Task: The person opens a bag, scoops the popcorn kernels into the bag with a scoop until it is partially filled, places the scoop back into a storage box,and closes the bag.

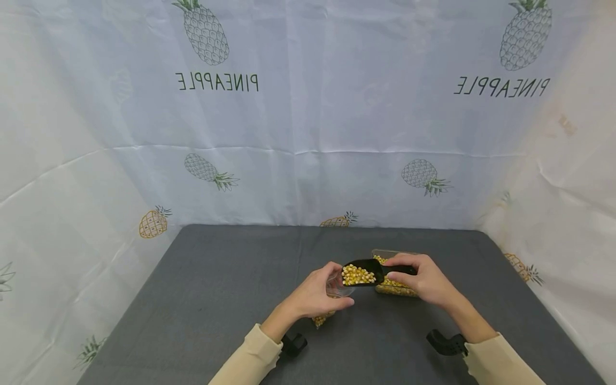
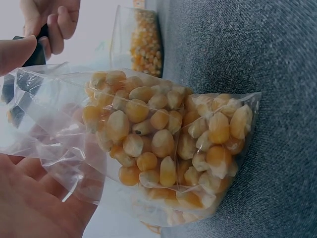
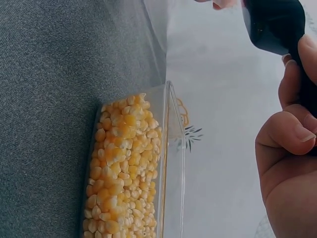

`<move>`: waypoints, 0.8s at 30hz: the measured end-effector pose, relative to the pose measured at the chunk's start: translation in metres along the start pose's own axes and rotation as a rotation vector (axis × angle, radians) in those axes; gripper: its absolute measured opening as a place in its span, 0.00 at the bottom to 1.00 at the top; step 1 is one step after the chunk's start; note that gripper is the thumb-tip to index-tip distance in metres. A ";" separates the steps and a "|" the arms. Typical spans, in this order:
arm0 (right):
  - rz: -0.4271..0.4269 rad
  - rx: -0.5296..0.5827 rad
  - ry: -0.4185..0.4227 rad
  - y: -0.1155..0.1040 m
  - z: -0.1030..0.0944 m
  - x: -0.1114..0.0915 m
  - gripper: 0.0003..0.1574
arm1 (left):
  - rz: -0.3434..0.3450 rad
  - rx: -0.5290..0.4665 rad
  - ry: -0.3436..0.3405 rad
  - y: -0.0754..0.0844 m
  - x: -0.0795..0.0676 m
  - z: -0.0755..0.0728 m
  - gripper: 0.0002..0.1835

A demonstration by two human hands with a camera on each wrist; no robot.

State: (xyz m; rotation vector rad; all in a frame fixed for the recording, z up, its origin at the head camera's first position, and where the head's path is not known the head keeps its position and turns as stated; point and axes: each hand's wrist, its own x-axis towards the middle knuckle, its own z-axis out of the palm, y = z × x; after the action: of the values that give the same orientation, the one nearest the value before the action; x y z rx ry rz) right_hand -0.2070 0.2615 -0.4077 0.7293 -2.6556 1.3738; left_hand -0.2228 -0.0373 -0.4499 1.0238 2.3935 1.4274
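My left hand (image 1: 315, 294) holds a clear plastic bag (image 2: 171, 139) around its upper part, thumb on one side and fingers on the other. Corn kernels fill the bag's lower part, and its base appears to rest on the grey table. In my right hand (image 1: 428, 278) is the handle of a black scoop (image 1: 377, 266), pinched between thumb and fingers. Corn kernels (image 1: 357, 275) lie in the scoop, whose front edge is over the bag's mouth. Beneath and behind the right hand stands a clear box (image 3: 167, 114) of corn kernels, apart from the bag.
The grey table (image 1: 231, 299) stretches to both sides of the hands. A white curtain (image 1: 298, 107) printed with pineapples hangs along its back edge and sides. Black straps (image 1: 447, 343) circle both wrists below the cream sleeves.
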 end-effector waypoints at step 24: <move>-0.009 -0.019 -0.158 -0.005 -0.008 0.010 0.15 | -0.030 -0.043 -0.032 0.001 -0.001 0.001 0.35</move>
State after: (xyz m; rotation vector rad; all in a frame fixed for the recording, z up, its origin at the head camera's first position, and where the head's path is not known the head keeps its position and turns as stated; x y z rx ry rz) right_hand -0.2153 0.2619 -0.3965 0.8820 -2.7755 1.3403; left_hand -0.2212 -0.0372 -0.4494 0.9892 2.3355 1.4345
